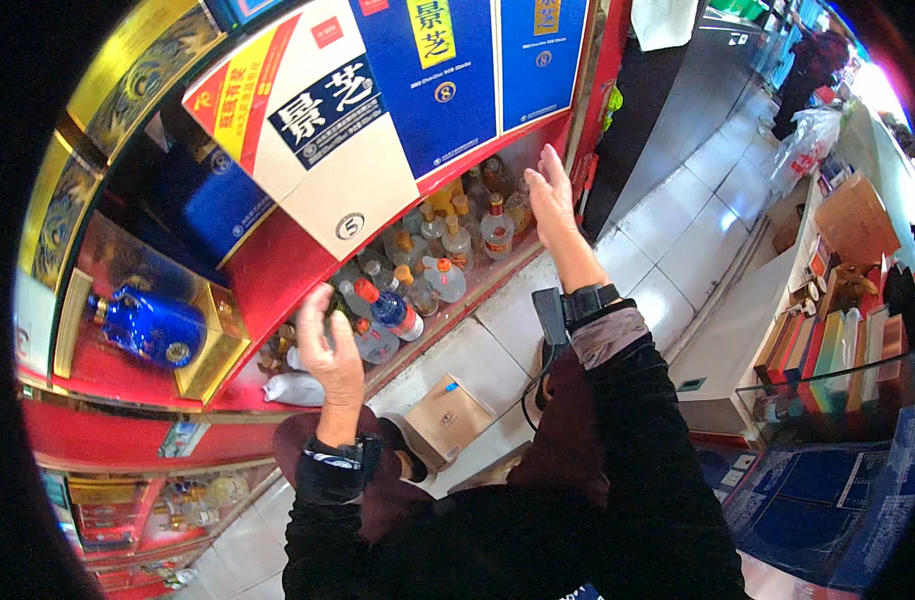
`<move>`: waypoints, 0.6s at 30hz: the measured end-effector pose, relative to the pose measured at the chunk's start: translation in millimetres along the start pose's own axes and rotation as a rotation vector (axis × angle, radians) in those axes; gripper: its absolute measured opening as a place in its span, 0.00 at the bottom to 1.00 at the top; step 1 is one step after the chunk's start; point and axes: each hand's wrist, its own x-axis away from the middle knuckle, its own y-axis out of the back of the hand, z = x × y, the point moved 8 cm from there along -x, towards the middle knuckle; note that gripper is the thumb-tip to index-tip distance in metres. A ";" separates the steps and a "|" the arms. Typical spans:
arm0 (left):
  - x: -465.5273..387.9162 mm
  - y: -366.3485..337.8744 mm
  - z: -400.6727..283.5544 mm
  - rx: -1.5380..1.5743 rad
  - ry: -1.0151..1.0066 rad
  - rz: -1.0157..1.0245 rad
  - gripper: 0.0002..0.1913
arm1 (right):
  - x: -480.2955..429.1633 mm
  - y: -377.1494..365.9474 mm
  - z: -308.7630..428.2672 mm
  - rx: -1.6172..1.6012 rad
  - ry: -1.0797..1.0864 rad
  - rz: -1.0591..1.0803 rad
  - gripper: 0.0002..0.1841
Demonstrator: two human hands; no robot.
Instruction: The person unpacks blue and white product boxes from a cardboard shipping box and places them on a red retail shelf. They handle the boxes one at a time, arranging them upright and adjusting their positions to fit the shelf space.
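My left hand is raised at the front edge of a red shelf, thumb apart from the fingers, with nothing in it. My right hand, also bare, stretches its fingers up near the right end of the same shelf. Between the two, several glass bottles crowd the compartment below. Among them are a blue bottle with a red cap, a clear bottle with an orange cap and a clear bottle with a dark red cap. On the shelf above stand a white carton and blue cartons, all bearing writing.
A boxed blue bottle lies at the shelf's left. A brown cardboard box is on the tiled floor by my legs. On the right runs a counter with boxes and a plastic bag. A person is farther off.
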 end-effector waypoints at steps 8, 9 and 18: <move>-92.4 -38.9 -18.6 -0.225 -0.117 0.176 0.43 | -3.3 -42.2 2.4 0.506 0.463 -0.083 0.43; -95.1 -43.0 -12.2 -0.126 -0.082 0.172 0.45 | -4.5 -46.4 4.3 0.512 0.448 -0.094 0.43; -98.5 -42.7 17.3 -0.244 0.061 0.173 0.50 | 29.2 -55.7 34.7 0.472 0.563 -0.233 0.27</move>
